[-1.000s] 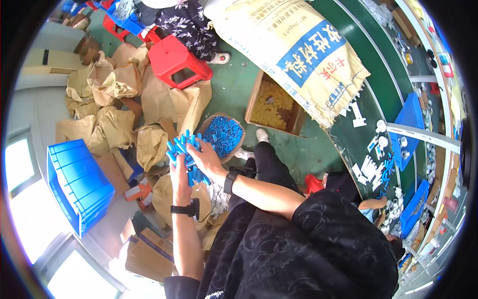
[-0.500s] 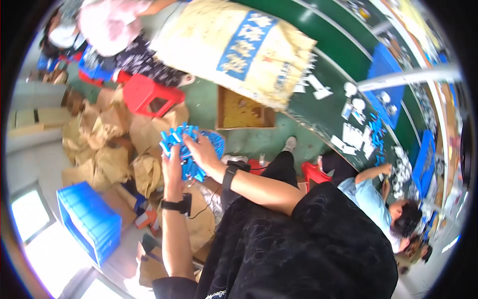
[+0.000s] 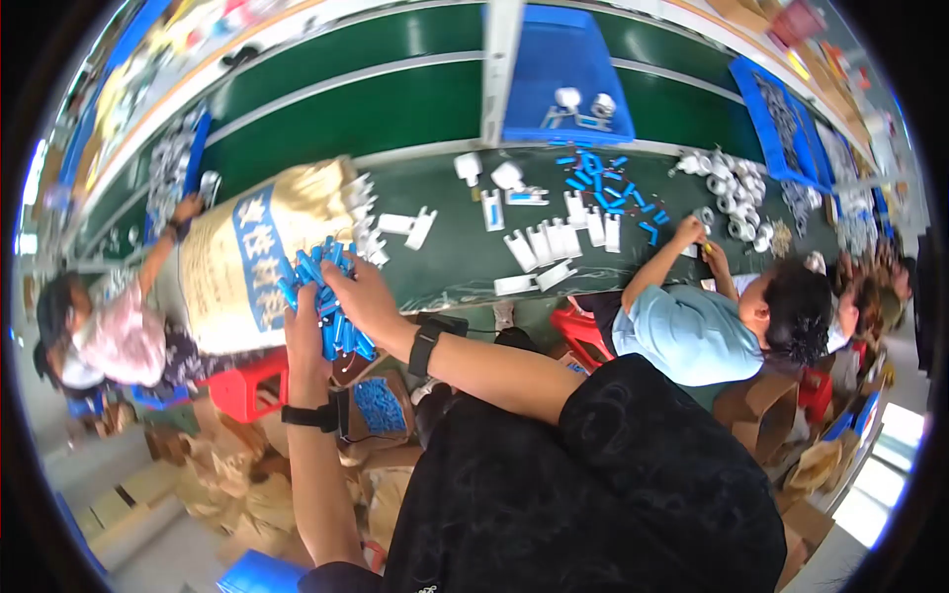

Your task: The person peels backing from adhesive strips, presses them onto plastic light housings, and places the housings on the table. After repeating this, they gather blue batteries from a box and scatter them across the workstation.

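My left hand (image 3: 304, 341) and my right hand (image 3: 368, 304) are cupped together around a heap of small blue cylinders (image 3: 343, 331). The cylinders point in several directions and stick out above and below my fingers. They look like battery cells, though their ends are too small to make out. Both hands hang in the air in front of a large cream woven sack (image 3: 213, 267) with a blue printed band, which lies at the near left of the workbench (image 3: 435, 262). Dark bands circle both my wrists.
White plastic housings (image 3: 544, 242) and loose blue pieces (image 3: 603, 183) lie on the bench. A blue bin (image 3: 559, 74) stands behind. One person (image 3: 672, 321) works at the right, another (image 3: 124, 336) at the left. Below are a red stool (image 3: 247, 387) and a carton of blue pieces (image 3: 381, 405).
My view has swung from the floor toward the workbench. Both hands still hold the blue cylinders, now in front of the sack instead of over the floor.
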Available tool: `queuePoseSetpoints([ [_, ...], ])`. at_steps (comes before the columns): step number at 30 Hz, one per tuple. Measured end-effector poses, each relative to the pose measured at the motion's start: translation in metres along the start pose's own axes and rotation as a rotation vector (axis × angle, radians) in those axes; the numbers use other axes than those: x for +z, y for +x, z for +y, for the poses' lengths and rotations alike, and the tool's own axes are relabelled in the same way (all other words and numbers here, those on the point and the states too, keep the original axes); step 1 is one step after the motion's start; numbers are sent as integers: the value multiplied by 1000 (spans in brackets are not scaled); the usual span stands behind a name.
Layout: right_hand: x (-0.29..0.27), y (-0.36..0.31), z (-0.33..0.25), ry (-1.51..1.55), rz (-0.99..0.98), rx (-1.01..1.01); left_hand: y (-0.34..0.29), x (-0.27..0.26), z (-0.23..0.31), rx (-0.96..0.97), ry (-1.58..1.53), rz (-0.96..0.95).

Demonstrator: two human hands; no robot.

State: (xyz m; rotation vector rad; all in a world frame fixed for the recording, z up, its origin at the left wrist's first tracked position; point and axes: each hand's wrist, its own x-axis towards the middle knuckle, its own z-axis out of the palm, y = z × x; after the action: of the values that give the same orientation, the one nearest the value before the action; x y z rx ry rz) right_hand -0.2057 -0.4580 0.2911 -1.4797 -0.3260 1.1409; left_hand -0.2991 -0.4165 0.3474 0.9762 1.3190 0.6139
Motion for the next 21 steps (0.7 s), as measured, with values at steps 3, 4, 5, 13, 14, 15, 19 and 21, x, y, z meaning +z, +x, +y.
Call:
queuePoseSetpoints([
  [3,-82,40,-29,84,136,-105,17,100,19,33,79,-182],
  [4,-101,44,-40,142,215,-110,21,126,22,75,77,-259],
  [5,-120,48,-53,201,272,-126,25,150,25,80,97,-292],
  [13,-295,72,-92,432,490,-210,42,340,10,30,249,-650],
  [14,-316,73,-91,481,538,-206,38,364,4,18,262,-661],
  [15,-336,75,-89,528,582,-201,33,385,-2,38,280,-702],
  [19,-413,72,-82,565,631,-262,14,460,-22,-15,370,-772],
  [21,-441,77,-85,590,628,-215,21,488,-33,33,375,-802],
])
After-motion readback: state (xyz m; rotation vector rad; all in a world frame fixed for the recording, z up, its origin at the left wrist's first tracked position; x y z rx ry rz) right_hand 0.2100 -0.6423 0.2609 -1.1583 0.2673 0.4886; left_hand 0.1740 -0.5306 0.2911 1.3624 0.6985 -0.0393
